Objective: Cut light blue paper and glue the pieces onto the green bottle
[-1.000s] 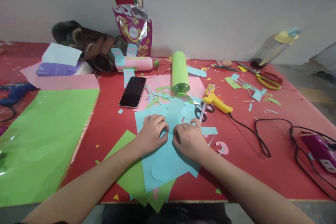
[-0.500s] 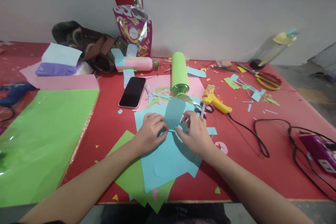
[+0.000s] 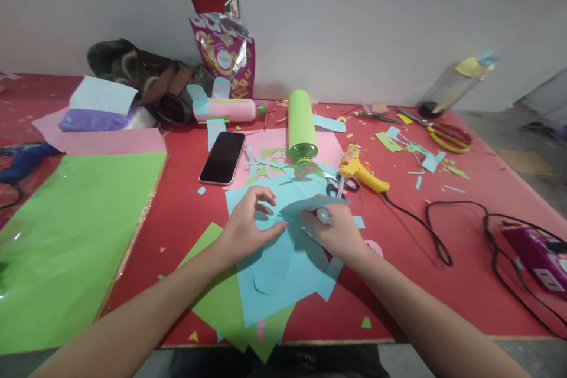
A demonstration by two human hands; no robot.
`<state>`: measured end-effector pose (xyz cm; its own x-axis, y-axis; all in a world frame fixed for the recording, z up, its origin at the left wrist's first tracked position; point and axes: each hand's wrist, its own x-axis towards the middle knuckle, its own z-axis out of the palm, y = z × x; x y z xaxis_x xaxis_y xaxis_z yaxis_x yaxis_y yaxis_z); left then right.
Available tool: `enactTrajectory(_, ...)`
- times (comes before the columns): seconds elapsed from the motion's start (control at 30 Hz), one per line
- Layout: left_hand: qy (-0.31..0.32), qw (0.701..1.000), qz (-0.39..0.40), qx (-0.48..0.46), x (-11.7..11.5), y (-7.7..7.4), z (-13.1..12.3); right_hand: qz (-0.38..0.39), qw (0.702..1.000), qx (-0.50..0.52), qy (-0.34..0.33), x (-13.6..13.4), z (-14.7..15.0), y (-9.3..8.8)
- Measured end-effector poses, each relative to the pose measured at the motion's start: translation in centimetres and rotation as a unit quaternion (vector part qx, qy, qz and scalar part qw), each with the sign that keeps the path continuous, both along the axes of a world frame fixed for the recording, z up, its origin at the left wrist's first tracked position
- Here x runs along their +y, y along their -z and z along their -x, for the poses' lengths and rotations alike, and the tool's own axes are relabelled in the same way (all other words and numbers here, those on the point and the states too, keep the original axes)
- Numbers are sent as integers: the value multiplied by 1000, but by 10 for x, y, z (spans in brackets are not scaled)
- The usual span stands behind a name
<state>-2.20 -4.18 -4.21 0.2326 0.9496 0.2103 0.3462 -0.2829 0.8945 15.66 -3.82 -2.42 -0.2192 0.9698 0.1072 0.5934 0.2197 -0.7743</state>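
Note:
A light blue paper piece (image 3: 303, 205) is pinched in my right hand (image 3: 334, 227), turned nearly edge-on over the sheets. My left hand (image 3: 250, 221) is open beside its left tip, thumb and fingers apart. Both hands are above a light blue paper sheet (image 3: 270, 277), which has a curved slit near its lower part. Green paper (image 3: 212, 307) lies beneath it. Beyond the hands lies a bottle wrapped in green paper (image 3: 301, 121), its neck toward me. Scissors (image 3: 352, 183) and a yellow glue gun (image 3: 365, 176) are just past my right hand.
A phone (image 3: 222, 157) and a pink-wrapped bottle (image 3: 234, 109) lie at the back left. Green sheets in plastic (image 3: 80, 236) cover the left side. Rightward are paper scraps, large scissors (image 3: 447, 137), a clear bottle (image 3: 452, 91), and a black cord (image 3: 436, 230) by a purple box (image 3: 535, 257).
The blue paper piece has tipped from standing upright between both hands to nearly flat in my right hand. My left hand has let go and opened.

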Motion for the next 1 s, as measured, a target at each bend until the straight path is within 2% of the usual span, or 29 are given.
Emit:
enactTrajectory(0.1,25,994,108,22,0,-5,0,7,1000,9,23,0,0,1)
enactTrajectory(0.17,22,992,117,32,-1,-8,-1,0,999,20,27,0,-1,2)
enactTrajectory(0.23,3,995,90,35,-3,-10,-1,-22,999,30,18,-1,-2,3)
enactTrajectory(0.33,-15,999,7,45,-6,-11,-1,-94,993,67,-27,-3,-3,3)
enactTrajectory(0.47,-1,991,-135,19,-7,-10,1,-203,971,89,-90,-5,-5,0)
enactTrajectory(0.57,2,981,-194,-16,-6,-8,2,-260,954,92,-118,-7,-5,-2)
enactTrajectory(0.77,8,978,-200,-50,-8,-6,2,-333,934,57,-119,-10,-4,4)
enactTrajectory(1.0,15,983,-160,-91,-12,-6,0,-365,921,15,-133,-10,-4,6)
